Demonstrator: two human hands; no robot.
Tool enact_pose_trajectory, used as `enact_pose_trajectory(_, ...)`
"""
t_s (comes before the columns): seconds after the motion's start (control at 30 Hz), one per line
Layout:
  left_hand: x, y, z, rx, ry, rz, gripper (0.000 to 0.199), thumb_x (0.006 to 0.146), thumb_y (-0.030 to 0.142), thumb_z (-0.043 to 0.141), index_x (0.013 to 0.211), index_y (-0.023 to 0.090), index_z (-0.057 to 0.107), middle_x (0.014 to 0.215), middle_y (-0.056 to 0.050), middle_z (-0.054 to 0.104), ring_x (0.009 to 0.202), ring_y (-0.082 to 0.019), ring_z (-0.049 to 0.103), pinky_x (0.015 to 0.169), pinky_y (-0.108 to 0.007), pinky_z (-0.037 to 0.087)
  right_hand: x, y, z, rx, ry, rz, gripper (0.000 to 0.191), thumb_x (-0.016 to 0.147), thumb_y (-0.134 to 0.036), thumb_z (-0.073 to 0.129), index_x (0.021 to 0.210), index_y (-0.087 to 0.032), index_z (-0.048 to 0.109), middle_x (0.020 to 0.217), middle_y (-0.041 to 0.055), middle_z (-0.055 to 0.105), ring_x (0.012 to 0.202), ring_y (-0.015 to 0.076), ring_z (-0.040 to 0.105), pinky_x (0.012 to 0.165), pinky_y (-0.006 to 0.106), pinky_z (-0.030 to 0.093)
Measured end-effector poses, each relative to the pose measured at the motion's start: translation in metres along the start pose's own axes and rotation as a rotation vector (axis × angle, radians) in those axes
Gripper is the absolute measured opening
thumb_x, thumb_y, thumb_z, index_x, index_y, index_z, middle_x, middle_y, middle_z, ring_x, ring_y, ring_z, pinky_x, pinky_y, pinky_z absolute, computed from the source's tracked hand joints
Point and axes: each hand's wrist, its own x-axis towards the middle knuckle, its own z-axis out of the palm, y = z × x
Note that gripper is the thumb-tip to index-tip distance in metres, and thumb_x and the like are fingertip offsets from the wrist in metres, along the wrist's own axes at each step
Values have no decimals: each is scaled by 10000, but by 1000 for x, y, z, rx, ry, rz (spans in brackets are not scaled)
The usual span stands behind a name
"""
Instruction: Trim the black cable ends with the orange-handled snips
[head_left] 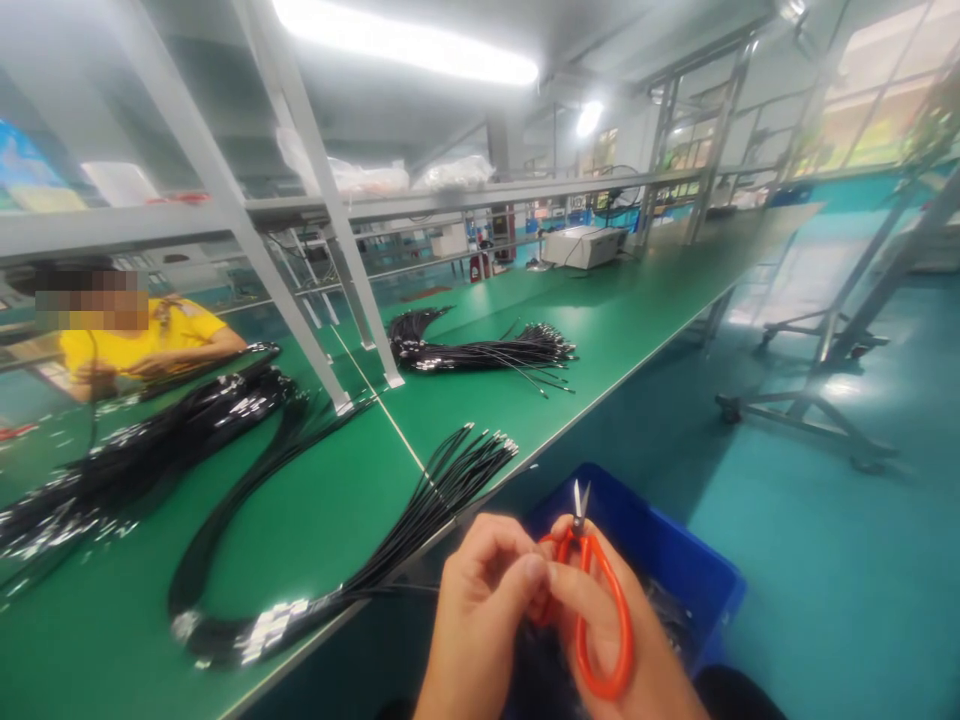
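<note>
My right hand (611, 610) is closed around a pair of scissors (622, 640) with orange handles. The metal blades point up and away and stand slightly apart. Beside it, my left hand (487, 590) is closed in a pinch, its fingertips meeting those of the right. A thin black cable (409, 588) runs from the table edge to my left hand; the end between the fingers is hidden. Just left of my hands, a long curved bundle of black cables (225, 635) lies on the green table (300, 530), its loose tips fanned out near the edge.
Another cable bundle (480, 355) lies farther back, and a large heap (150, 450) lies at left. A blue bin (705, 580) stands below my hands. Metal shelf posts (330, 200) rise from the table. A co-worker in a yellow shirt (187, 325) sits across it.
</note>
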Motion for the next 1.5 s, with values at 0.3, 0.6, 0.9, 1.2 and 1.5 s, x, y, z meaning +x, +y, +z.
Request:
enact_pose_trajectory(0.3, 1, 1, 4, -184, -25, -79, 151, 761, 216, 667, 636, 142, 623, 568, 15, 562, 487, -98, 507, 491, -222, 407, 3, 4, -13, 87, 5, 79, 164, 616, -171, 760, 732, -190, 646, 641, -15, 620, 582, 130, 541, 578, 247, 464)
enact_pose_trajectory(0.6, 1, -7, 4, 2, 114, -17, 159, 728, 285, 701, 714, 154, 611, 746, -4, 599, 488, -84, 517, 476, -223, 437, 0, -16, 11, 110, 80, 97, 201, 447, -117, 772, 590, -195, 655, 535, -26, 601, 504, 132, 515, 500, 245, 454)
enact_pose_trajectory(0.9, -3, 5, -19, 1142, 205, 744, 248, 838, 100, 516, 974, 245, 664, 1072, -81, 618, 859, -191, 634, 721, -290, 529, 7, -4, 1, 150, 24, 90, 167, 571, -180, 769, 694, -212, 660, 628, -16, 631, 579, 146, 559, 565, 259, 483)
enact_pose_trajectory(1.2, -6, 8, -22, 791, 27, 365, 135, 867, 203, 506, 906, 220, 633, 855, -43, 690, 771, -189, 663, 682, -266, 531, 10, 5, 3, 138, -14, -27, 123, 598, -214, 751, 673, -217, 655, 627, -3, 625, 559, 158, 551, 548, 283, 482)
enact_pose_trajectory(1.5, -7, 3, -22, 538, 1, 112, 164, 832, 313, 589, 754, 172, 622, 692, -13, 634, 653, -157, 568, 614, -228, 456, 13, 4, 6, -110, 81, -197, 309, 615, -278, 819, 821, -218, 596, 683, -33, 648, 639, 127, 567, 595, 215, 463)
